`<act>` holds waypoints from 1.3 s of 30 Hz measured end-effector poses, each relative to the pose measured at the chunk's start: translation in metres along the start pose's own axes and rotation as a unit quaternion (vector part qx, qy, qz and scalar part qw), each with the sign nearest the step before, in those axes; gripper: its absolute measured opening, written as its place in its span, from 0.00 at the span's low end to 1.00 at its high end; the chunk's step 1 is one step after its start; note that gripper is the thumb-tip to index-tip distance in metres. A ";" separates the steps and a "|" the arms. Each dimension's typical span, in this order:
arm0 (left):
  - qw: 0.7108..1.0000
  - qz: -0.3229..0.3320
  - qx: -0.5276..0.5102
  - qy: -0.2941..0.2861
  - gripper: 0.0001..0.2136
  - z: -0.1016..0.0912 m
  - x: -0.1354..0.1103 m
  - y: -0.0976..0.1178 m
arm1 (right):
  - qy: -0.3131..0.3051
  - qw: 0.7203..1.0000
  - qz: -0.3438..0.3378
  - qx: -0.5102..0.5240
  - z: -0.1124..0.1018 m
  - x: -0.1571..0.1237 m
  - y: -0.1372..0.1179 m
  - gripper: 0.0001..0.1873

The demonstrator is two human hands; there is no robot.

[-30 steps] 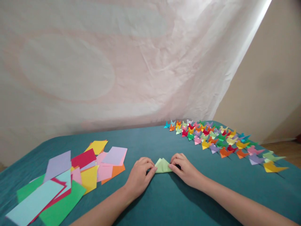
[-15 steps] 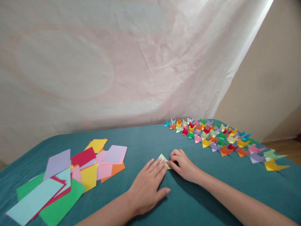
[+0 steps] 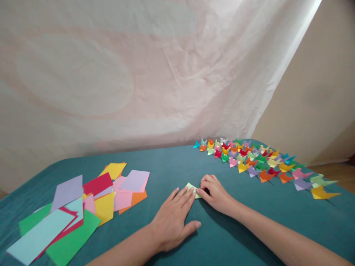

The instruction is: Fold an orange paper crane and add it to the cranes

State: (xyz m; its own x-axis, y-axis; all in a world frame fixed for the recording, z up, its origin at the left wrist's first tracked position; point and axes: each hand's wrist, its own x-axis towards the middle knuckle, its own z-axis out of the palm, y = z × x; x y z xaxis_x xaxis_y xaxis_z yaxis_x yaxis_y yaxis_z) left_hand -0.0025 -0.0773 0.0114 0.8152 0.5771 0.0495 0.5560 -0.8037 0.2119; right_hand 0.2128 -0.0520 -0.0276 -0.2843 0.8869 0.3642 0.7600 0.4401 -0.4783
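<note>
A small pale green folded paper lies on the table in front of me, partly covered by fingers. My left hand rests flat with its fingers stretched out, the fingertips pressing on the paper's left part and the thumb apart on the cloth. At the paper's right edge, my right hand is closed, thumb against curled fingers, pinching the corner. Its fingertips hide that corner.
Loose coloured paper sheets overlap in a pile on the left of the green-clothed table. Rows of small folded paper birds stand at the right and back. A pale curtain hangs behind.
My left fingers have slid slightly left, and more of the green paper's middle shows between the hands. My right hand has barely moved. The sheets and birds stay in place.
</note>
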 end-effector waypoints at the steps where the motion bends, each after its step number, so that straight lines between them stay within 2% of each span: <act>1: 1.000 0.001 -0.004 0.003 0.31 0.000 0.000 0.000 | 0.002 1.000 0.002 -0.002 0.000 0.000 -0.001 0.11; 34: 1.000 -0.006 -0.023 0.019 0.30 0.001 -0.002 0.001 | 0.030 0.999 0.011 -0.004 -0.001 -0.002 -0.003 0.08; 37: 1.000 -0.005 -0.021 0.019 0.30 0.001 -0.002 0.001 | 0.043 0.999 -0.012 0.014 -0.005 -0.004 -0.006 0.04; 39: 1.000 -0.007 -0.021 0.014 0.30 0.000 -0.001 0.001 | 0.044 0.997 -0.051 0.024 -0.007 -0.005 -0.008 0.06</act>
State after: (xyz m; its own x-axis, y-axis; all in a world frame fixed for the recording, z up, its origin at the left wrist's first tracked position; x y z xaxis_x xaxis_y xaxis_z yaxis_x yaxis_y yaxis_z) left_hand -0.0030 -0.0791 0.0114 0.8024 0.5922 0.0741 0.5590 -0.7892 0.2544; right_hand 0.2120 -0.0616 -0.0200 -0.3037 0.8226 0.4807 0.7001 0.5348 -0.4731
